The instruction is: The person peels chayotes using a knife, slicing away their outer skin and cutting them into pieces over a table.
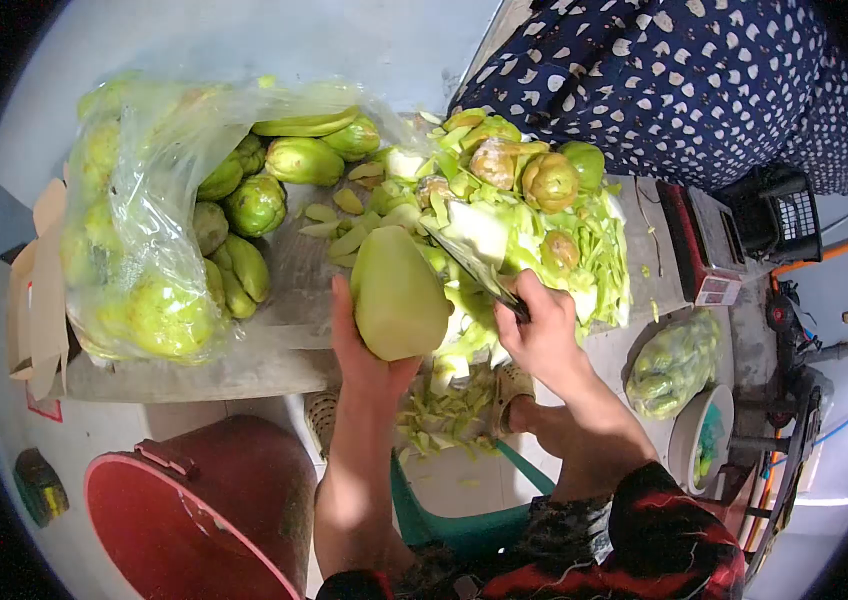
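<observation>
A large pale green fruit (394,292), its skin mostly off, rests in my left hand (372,350), with the thumb along its left side. My right hand (544,330) is closed around the dark handle of a knife (469,262), whose blade points up and left, close to the fruit's right side. Beyond the knife lies a heap of green peelings (589,250) with brownish fruits (550,182) on it. Whole green fruits (256,205) lie left of the held one, by the opening of a clear plastic bag (149,230) full of more.
Below the table (194,382), a red bucket (234,480) stands at the lower left. A cardboard box (44,290) is at the left edge. Another bag of fruit (676,365) lies at the right, near a black crate (769,215). Patterned dark blue cloth (644,80) fills the upper right.
</observation>
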`<action>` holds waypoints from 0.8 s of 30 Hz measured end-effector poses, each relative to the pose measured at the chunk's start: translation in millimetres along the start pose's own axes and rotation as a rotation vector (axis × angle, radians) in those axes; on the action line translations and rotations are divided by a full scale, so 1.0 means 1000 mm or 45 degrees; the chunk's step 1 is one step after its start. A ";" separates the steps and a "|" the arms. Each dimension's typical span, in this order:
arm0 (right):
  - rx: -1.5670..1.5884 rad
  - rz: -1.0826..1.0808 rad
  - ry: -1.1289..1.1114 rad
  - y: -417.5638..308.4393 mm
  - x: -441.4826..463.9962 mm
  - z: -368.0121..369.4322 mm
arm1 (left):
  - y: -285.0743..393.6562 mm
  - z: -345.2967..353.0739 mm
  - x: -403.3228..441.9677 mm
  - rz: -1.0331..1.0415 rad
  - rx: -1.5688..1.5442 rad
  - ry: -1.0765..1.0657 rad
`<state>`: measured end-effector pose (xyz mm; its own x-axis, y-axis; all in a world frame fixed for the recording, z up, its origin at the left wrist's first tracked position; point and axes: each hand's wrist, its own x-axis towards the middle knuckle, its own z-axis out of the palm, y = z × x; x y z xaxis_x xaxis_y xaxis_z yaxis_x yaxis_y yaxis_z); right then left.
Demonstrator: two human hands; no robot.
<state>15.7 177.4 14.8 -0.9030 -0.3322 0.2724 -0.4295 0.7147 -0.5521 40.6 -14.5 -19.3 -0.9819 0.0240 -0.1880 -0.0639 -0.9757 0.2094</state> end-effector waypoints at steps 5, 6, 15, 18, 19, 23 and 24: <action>-0.201 -0.693 0.209 -0.008 0.002 -0.001 | -0.002 0.007 0.012 0.104 0.005 0.278; -0.224 -0.793 0.196 -0.008 0.002 0.000 | -0.001 0.004 0.009 0.027 -0.080 0.091; -0.323 -0.934 0.281 -0.017 0.000 0.011 | -0.018 0.000 0.011 -0.063 -0.258 -0.079; -0.335 -0.921 0.302 -0.016 0.002 0.012 | -0.021 0.003 0.009 -0.029 -0.274 -0.050; -0.334 -0.921 0.322 -0.016 0.002 0.012 | -0.021 0.004 0.009 -0.043 -0.296 -0.053; -0.345 -0.920 0.282 -0.018 0.000 0.012 | -0.023 0.001 0.012 -0.072 -0.351 -0.072; -0.353 -0.913 0.282 -0.017 0.000 0.013 | -0.024 0.002 0.011 -0.073 -0.352 -0.071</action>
<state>22.8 157.0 13.9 -0.3723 -0.6598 0.6527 -0.8598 0.5100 0.0251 30.6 9.3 -24.9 -0.9868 0.0852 -0.1374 -0.0760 -0.9946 -0.0710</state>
